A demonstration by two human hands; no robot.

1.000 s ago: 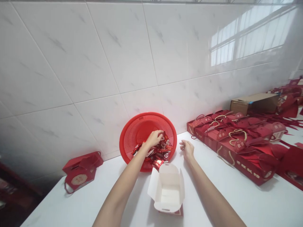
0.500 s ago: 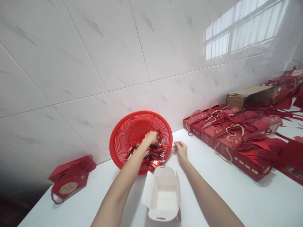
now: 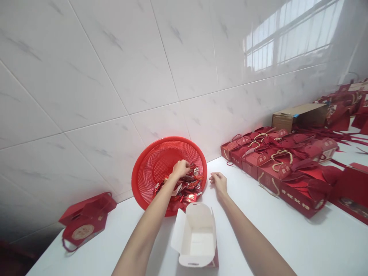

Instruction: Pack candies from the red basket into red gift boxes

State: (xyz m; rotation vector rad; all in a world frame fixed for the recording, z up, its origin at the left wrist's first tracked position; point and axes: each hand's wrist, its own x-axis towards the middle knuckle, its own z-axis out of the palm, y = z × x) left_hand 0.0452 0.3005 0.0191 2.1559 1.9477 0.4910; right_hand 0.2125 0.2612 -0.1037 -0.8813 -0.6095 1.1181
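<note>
My left hand reaches into a red plastic basket, its fingers curled down at a wrapped candy on the heap. More red-wrapped candies lie along the basket's lower right side. Just right of the rim, my right hand hovers over or rests on the white table; its fingers are loosely curled and nothing shows in them. Between my forearms stands a box with a white inside and red outside, flaps up, nothing visible within.
Rows of red gift boxes with cord handles fill the right side. Behind them is a brown cardboard box. A red carton with a handle is at the table's left edge. A tiled wall rises behind the basket.
My left hand has shifted slightly within the basket over the candies. The view has moved a little; my right hand stays beside the rim.
</note>
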